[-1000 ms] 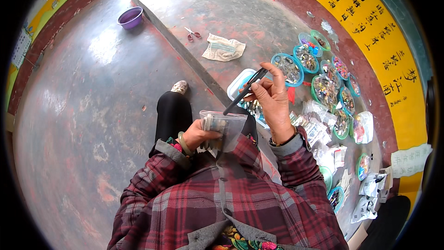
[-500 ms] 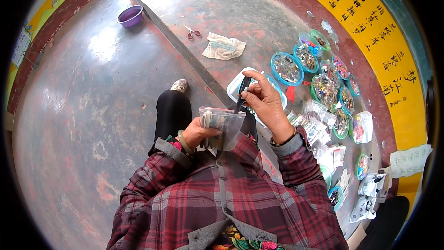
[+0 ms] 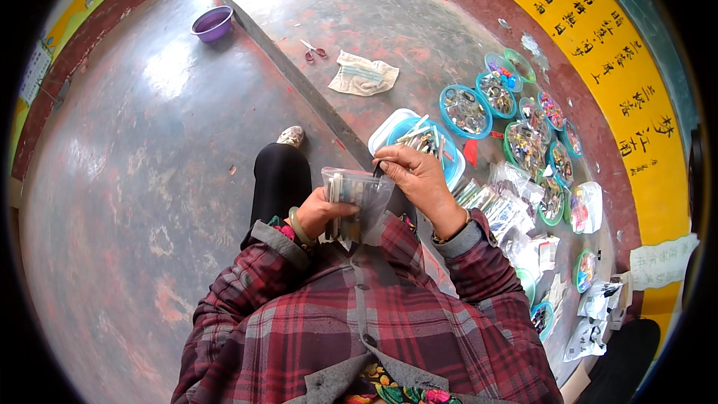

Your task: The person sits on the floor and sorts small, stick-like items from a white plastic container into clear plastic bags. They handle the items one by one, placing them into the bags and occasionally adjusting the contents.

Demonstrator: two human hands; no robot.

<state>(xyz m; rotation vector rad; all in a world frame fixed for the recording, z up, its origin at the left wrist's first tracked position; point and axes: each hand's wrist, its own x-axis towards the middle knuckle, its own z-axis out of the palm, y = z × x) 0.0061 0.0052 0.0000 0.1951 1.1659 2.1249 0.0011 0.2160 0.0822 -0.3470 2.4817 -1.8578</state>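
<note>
A clear plastic bag (image 3: 372,209) is held up in front of my lap, with several slim stick-shaped pieces (image 3: 343,191) standing inside it. My left hand (image 3: 318,212) is closed round the bag's left side. At the bag's mouth, the closed fingers of my right hand (image 3: 422,179) grip a slim black stick-shaped piece (image 3: 378,168). Most of that piece is hidden by my fingers, so its exact kind cannot be told. Just beyond my right hand, a blue basket (image 3: 452,158) inside a white tub (image 3: 380,133) holds many pale, stick-like pieces (image 3: 420,139).
Round baskets of small parts (image 3: 464,111) crowd the floor on the right, near packaged plastic bags (image 3: 510,208). A cloth (image 3: 363,75) and scissors (image 3: 313,51) lie ahead. Beyond a raised floor strip (image 3: 292,78) sits a purple basin (image 3: 212,24) at far left.
My right hand has moved down and slightly left, lowering the black piece to the bag's mouth. The sticks in the blue basket now show more. My left hand keeps its hold.
</note>
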